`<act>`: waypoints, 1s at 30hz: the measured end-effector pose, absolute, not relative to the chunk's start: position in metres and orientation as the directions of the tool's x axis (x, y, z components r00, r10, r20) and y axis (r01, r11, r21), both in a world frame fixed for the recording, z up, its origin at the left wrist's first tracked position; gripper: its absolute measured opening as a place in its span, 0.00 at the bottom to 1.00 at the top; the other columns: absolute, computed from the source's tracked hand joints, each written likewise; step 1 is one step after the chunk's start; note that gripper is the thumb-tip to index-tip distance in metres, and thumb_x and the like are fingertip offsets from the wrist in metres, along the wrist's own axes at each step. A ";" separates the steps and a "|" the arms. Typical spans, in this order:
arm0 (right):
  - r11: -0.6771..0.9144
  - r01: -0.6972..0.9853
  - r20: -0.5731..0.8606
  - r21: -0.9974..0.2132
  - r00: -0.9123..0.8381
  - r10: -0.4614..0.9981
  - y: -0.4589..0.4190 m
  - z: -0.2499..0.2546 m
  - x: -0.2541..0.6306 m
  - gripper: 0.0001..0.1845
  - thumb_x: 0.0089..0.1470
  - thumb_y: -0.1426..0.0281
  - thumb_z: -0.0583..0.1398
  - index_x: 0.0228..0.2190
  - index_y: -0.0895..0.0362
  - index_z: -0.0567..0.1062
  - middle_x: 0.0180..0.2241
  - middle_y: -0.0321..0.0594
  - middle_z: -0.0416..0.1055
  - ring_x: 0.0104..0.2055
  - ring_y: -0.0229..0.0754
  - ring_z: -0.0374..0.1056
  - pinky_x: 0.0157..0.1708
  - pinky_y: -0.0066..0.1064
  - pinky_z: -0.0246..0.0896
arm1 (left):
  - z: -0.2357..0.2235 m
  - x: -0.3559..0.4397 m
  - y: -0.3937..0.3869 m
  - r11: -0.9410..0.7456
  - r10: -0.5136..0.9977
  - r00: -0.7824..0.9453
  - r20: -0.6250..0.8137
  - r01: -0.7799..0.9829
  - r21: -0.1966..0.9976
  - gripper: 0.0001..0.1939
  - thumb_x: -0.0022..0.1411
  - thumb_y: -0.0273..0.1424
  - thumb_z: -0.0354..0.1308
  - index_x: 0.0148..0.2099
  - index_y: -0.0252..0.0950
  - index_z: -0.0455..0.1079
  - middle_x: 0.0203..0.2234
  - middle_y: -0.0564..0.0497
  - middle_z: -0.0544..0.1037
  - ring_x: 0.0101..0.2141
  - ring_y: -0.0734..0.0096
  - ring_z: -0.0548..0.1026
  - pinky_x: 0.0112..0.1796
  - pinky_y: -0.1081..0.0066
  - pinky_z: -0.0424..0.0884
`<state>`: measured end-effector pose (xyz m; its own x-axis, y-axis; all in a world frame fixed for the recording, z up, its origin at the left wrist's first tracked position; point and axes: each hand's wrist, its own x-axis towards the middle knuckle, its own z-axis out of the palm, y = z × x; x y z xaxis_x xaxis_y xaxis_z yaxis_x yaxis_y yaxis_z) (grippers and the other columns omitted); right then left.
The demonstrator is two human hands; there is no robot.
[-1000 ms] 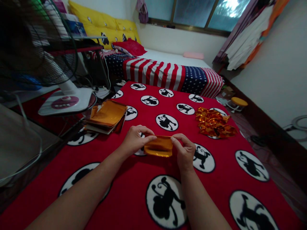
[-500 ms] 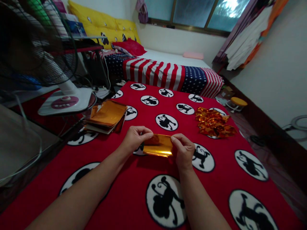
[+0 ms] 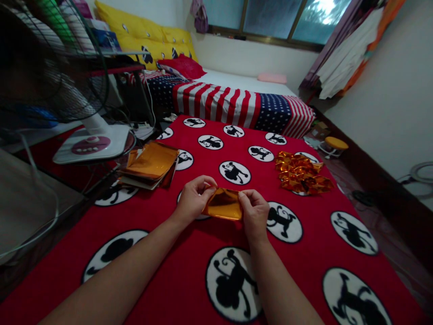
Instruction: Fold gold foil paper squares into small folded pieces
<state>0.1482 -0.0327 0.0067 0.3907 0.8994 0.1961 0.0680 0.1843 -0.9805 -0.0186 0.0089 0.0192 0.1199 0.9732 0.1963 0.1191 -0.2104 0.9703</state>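
A sheet of shiny gold foil paper (image 3: 223, 205) is stretched between my two hands, above the red blanket (image 3: 182, 280). My left hand (image 3: 196, 196) pinches its left upper corner between thumb and fingers. At the right upper corner, my right hand (image 3: 253, 210) grips it the same way. The paper looks folded along its top edge, and its far side is hidden. A stack of gold foil sheets (image 3: 152, 162) lies to the left on the blanket. Over to the right sits a heap of crumpled-looking, folded gold foil pieces (image 3: 301, 174).
A white fan (image 3: 93, 140) stands at the left beside the blanket's edge. Beyond the far edge is a bed with a stars-and-stripes cover (image 3: 230, 101). A yellow stool (image 3: 336, 143) stands on the floor at the right.
My left hand has turned slightly and its fingers have curled more at the corner. My right hand has shifted a little left, and the foil paper has tilted, its bright reflection fading.
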 end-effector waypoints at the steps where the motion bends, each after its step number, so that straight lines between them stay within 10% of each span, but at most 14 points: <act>1: 0.184 0.057 0.192 -0.981 0.391 0.900 -0.033 0.007 0.148 0.12 0.51 0.62 0.62 0.24 0.57 0.71 0.22 0.32 0.65 0.24 0.35 0.60 0.26 0.25 0.56 | 0.020 -0.019 0.009 -0.222 0.969 0.137 0.205 0.119 0.968 0.06 0.55 0.31 0.58 0.33 0.34 0.73 0.26 0.51 0.79 0.28 0.72 0.76 0.31 0.76 0.71; 15: 0.147 -0.002 0.137 -0.989 0.360 0.923 -0.033 0.009 0.150 0.11 0.47 0.64 0.62 0.21 0.57 0.70 0.20 0.32 0.64 0.21 0.34 0.58 0.21 0.25 0.54 | 0.029 -0.025 0.007 -0.280 0.937 0.275 0.216 0.218 0.935 0.08 0.54 0.32 0.62 0.34 0.33 0.78 0.28 0.47 0.80 0.29 0.71 0.75 0.31 0.75 0.69; 30: -0.006 0.142 -0.039 -0.990 -0.234 0.971 -0.032 0.030 0.157 0.13 0.46 0.61 0.66 0.28 0.59 0.78 0.25 0.38 0.75 0.25 0.38 0.69 0.25 0.27 0.61 | 0.037 -0.028 0.007 -0.269 0.821 0.562 0.101 0.226 0.936 0.05 0.52 0.28 0.61 0.31 0.34 0.79 0.26 0.48 0.80 0.29 0.70 0.76 0.30 0.76 0.68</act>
